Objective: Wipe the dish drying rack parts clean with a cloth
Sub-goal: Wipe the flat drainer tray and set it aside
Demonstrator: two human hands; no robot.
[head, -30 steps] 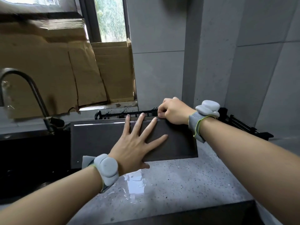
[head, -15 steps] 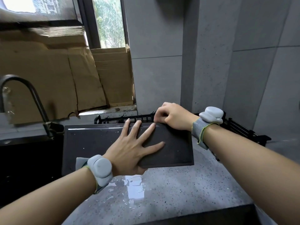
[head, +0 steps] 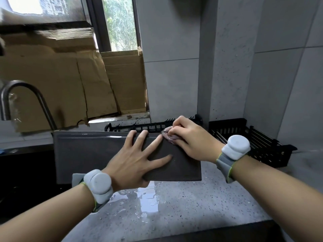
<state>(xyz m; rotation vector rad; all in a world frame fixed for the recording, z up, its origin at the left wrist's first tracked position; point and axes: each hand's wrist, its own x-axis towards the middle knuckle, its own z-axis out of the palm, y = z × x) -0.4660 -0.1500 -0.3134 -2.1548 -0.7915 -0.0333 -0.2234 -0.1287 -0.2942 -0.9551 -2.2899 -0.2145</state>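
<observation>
A: Two hands are on the drip tray (head: 90,154), which lies on the bench (head: 183,212) with its long axis running left to right and its left part hanging out over the dark sink (head: 26,172).

B: Which hand has the cloth?

A: The right hand (head: 188,138). Its grip is curled round a small pinkish cloth (head: 168,137), pressing it onto the tray's far edge, toward the right end.

B: And the left hand (head: 138,159)?

A: Flat on the tray, fingers spread and straight, bracing it, I'd judge. Its fingertips lie just beside the cloth.

B: So where does the wiping go from there?

A: Most of the bare tray stretches away to the left of the cloth, so I'd expect a stroke along the long axis, leftward. The left hand sits in that path and would probably need to shift.

B: Any other rack parts?

A: A black toothed rack piece (head: 139,127) lies just beyond the tray's far edge, and a black slotted basket (head: 258,144) stands on the bench to the right, behind the right wrist. I can't make out anything inside the basket.

B: Anything else?

A: A puddle of water (head: 145,198) lies on the bench, near side of the tray, under the left wrist
</observation>
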